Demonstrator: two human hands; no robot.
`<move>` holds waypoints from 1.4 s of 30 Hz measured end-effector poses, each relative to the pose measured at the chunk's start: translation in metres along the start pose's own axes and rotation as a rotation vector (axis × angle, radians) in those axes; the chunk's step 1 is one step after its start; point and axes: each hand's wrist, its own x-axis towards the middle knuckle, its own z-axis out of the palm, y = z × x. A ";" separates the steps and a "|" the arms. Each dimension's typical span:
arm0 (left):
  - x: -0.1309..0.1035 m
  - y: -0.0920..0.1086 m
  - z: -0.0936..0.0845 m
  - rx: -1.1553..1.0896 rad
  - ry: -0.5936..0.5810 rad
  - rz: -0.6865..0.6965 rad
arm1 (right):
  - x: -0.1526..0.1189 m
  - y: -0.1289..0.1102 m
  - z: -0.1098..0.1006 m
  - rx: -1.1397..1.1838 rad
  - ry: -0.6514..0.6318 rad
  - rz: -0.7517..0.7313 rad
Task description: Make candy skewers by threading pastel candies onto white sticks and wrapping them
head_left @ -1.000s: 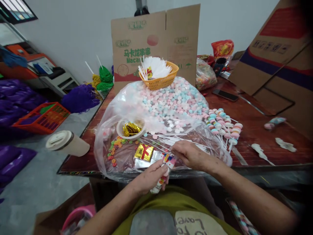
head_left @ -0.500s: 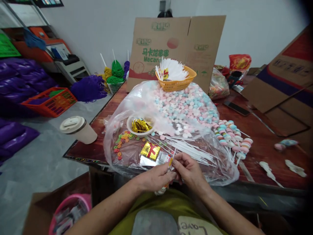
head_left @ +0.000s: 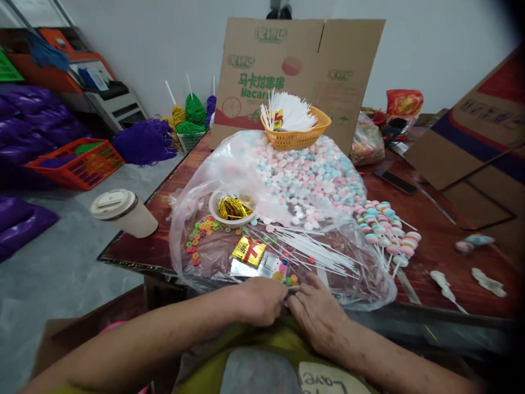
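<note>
My left hand [head_left: 262, 301] is closed in a fist at the table's front edge, knuckles up; whatever it grips is hidden. Close beside it, my right hand [head_left: 318, 309] has its fingers curled down toward the left one, and no held thing shows. Just beyond them lie a silvery printed packet [head_left: 254, 268], a gold pack of twist ties [head_left: 249, 250] and a few small candy rings [head_left: 291, 280]. White sticks [head_left: 315, 249] are spread on the clear plastic bag [head_left: 180, 235]. Pink, blue and white candies [head_left: 307, 178] are heaped farther back in it.
A bowl [head_left: 233, 221] holds gold ties. An orange basket [head_left: 293, 141] of white sticks sits on the candies, before a cardboard box [head_left: 295, 60]. Finished candy skewers [head_left: 388, 230] lie right, a phone [head_left: 396, 181] behind. A lidded cup [head_left: 137, 219] tilts at the left edge.
Both hands have dropped toward my lap and the table edge. The white stick that stood up between my fingers no longer shows. My left hand has turned knuckles up.
</note>
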 end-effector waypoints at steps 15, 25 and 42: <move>-0.058 -0.063 0.034 -1.047 0.925 -0.536 | 0.068 0.056 -0.014 0.079 0.062 0.281; -0.045 -0.061 0.027 -1.301 0.869 -0.491 | 0.073 0.067 0.009 -0.110 0.125 0.329; -0.045 -0.064 0.032 -1.385 0.934 -0.563 | 0.124 0.051 -0.031 -0.129 0.255 0.276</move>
